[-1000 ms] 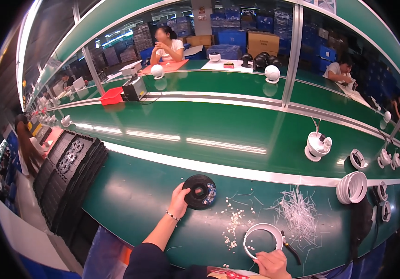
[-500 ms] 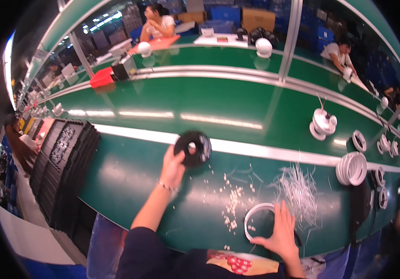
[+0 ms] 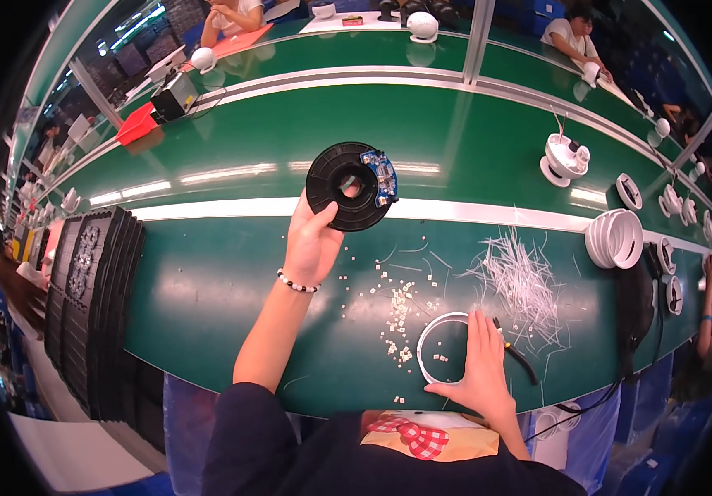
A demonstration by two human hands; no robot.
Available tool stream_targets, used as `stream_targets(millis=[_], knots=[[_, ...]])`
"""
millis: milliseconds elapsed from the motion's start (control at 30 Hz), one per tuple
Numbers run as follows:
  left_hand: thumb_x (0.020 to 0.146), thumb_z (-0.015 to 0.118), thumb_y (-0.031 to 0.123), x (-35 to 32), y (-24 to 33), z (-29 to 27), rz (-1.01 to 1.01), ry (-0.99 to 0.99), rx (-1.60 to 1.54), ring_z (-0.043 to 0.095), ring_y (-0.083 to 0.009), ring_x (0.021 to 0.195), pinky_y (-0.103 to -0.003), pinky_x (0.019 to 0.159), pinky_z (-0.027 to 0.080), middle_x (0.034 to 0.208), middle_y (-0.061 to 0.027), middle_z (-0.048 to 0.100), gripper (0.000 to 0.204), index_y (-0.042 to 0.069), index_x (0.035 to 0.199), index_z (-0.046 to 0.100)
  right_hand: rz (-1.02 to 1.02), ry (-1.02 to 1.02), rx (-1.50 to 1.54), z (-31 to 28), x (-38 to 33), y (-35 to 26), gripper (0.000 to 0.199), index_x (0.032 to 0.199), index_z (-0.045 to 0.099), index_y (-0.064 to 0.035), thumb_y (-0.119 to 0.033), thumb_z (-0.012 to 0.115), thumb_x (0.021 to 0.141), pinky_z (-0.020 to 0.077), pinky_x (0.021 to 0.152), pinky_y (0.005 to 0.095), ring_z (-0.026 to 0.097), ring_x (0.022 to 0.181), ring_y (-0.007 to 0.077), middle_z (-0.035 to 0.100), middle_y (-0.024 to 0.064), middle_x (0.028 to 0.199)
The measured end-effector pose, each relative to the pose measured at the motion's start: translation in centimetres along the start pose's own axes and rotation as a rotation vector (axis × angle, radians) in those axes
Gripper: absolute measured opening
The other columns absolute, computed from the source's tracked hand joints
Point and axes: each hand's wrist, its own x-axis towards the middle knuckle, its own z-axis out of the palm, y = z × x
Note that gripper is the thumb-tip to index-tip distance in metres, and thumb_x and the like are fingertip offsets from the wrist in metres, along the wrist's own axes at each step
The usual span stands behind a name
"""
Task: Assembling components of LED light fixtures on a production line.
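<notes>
My left hand [image 3: 313, 242] grips a black round disc [image 3: 336, 217] by its near edge, thumb on top, and holds it up above the bench. The disc has a hole in its middle, and a curved blue circuit board [image 3: 382, 178] sits along its right side. On the green bench lies a white ring [image 3: 420, 345]. My right hand [image 3: 478, 368] spans the ring's right part, thumb at the near rim and fingers at the far rim. Beside that hand, dark-handled pliers [image 3: 522, 364] are partly hidden behind the fingers.
Small white bits [image 3: 399, 307] and a heap of thin white strips [image 3: 521, 277] lie mid-bench. Stacked white rings [image 3: 612, 238] stand to the right, stacked black trays [image 3: 91, 289] to the left. A white lamp-like housing [image 3: 566, 157] sits beyond; people work across the bench.
The view has tilted down, so the bench sits higher in the picture. My left hand has raised the black disc, and its circuit board now shows plainly. My right hand stays at the ring.
</notes>
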Motion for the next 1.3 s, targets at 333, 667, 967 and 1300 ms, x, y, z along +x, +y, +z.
stream_targets(millis=[333,667,967,1300], knots=[[0.083,0.04,0.0,-1.4,-0.6,1.5,-0.024,-0.032,0.038,0.038,-0.0251,0.117,-0.038,0.096,0.034,0.127,-0.0139,0.037,0.047,0.001,0.127,0.027,-0.362,0.383,0.458,-4.1,4.7,0.4,0.11,0.13,0.017,0.0052,-0.026,0.078,0.045,0.0259,0.098,0.0383,0.032,0.119,0.0324,0.031,0.0218,0.127],[0.076,0.042,0.004,-2.9,-3.6,2.9,-0.209,-0.222,-0.134,0.036,-0.0243,0.118,-0.037,0.098,0.03,0.129,-0.0121,0.034,0.06,0.004,0.132,0.019,-0.351,0.416,0.88,-2.5,13.4,-4.7,0.113,0.131,0.012,0.0052,-0.03,0.081,0.05,0.0267,0.099,0.0369,0.03,0.12,0.0308,0.027,0.0229,0.127],[0.084,0.034,0.044,-1.8,-2.3,2.0,-0.346,-0.01,-0.357,0.045,-0.0273,0.11,-0.042,0.095,0.036,0.12,-0.0146,0.045,0.056,0.004,0.123,0.037,-0.465,0.396,0.227,-4.4,11.6,-7.1,0.118,0.128,0.018,0.0078,-0.043,0.08,0.042,0.0205,0.101,0.0449,0.023,0.12,0.0426,0.025,0.0267,0.129],[0.087,0.024,0.052,-2.9,-3.9,1.7,-0.378,-0.118,-0.542,0.048,-0.0216,0.101,-0.039,0.09,0.037,0.105,-0.0063,0.049,0.056,0.012,0.123,0.04,-0.756,0.161,-0.015,-6.4,13.4,-7.4,0.109,0.13,0.021,-0.0021,-0.035,0.078,0.044,0.0265,0.094,0.0485,0.028,0.119,0.0401,0.025,0.0218,0.131]])
